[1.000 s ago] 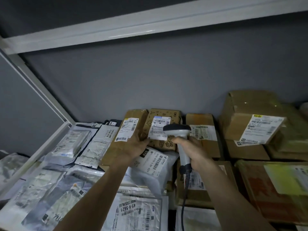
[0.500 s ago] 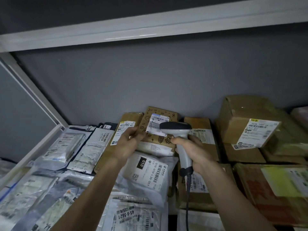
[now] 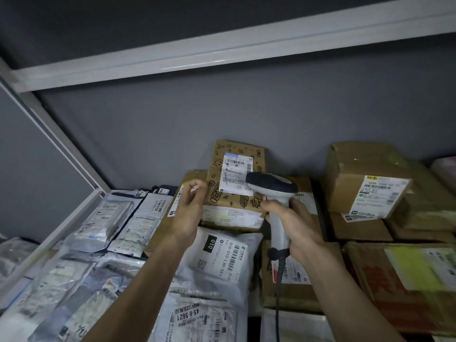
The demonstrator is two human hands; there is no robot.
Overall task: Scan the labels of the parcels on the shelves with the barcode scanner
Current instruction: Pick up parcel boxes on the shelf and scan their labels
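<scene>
Head view:
Right hand [image 3: 293, 227]: curled round the handle of the barcode scanner [image 3: 274, 193], head aimed far and left.
Patterned box [image 3: 237, 176]: upright against the far wall, white label [image 3: 235, 175] facing near, just beyond the scanner head.
Left hand [image 3: 188, 213]: raised beside the box's left edge, fingers loosely bent, a small white scrap at the fingertips; contact with the box unclear.
White mailer "010" [image 3: 222, 253]: near, below both hands.
Brown cartons [image 3: 365, 178]: stacked right.
Grey mailers [image 3: 103, 218]: spread left.
Shelf rail [image 3: 222, 53]: overhead.
</scene>
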